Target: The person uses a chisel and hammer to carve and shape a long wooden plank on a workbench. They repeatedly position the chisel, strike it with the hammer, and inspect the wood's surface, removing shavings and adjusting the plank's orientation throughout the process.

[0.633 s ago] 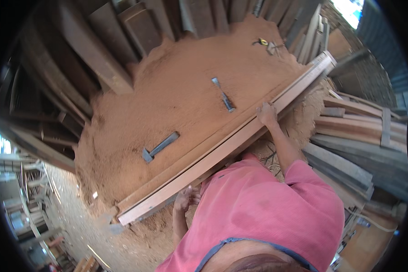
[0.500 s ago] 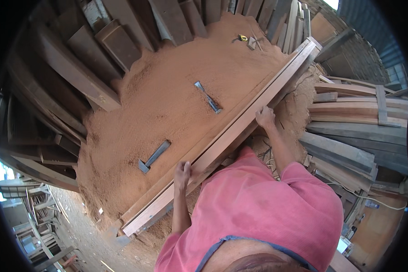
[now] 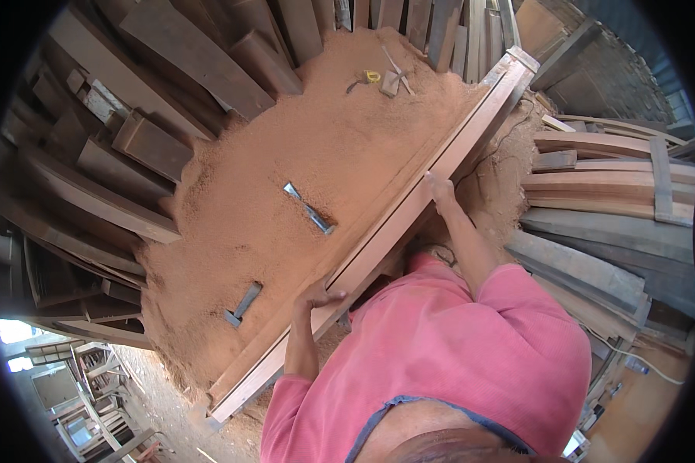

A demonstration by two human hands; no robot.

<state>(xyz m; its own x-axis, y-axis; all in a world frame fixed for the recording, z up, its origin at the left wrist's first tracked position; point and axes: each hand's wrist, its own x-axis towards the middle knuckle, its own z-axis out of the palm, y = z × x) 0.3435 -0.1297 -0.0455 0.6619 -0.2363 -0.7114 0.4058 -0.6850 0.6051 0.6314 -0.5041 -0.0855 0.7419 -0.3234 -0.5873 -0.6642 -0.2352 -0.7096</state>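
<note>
Long pinkish wooden beam (image 3: 390, 238), apparently smooth, lying diagonally, lower left to upper right

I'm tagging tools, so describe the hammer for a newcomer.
Find the long pale beam crossing the picture diagonally. On the sawdust beyond its lower-left half lies the hammer. Its head crosses one end of the handle, unlike the chisel-like tool to its right, which flares at one end.

Soft, diffuse light for you, medium-bright mid-frame. The opening (image 3: 14, 330) lower left blows out white. Your beam's (image 3: 386, 239) pale face reads bright, near side shaded. Chisel (image 3: 309, 209) blade glints, faint shadow beside it. Left-hand planks (image 3: 100, 190) sit dim, bowed by the fisheye; your corners go black. Fine detail's soft.
</note>
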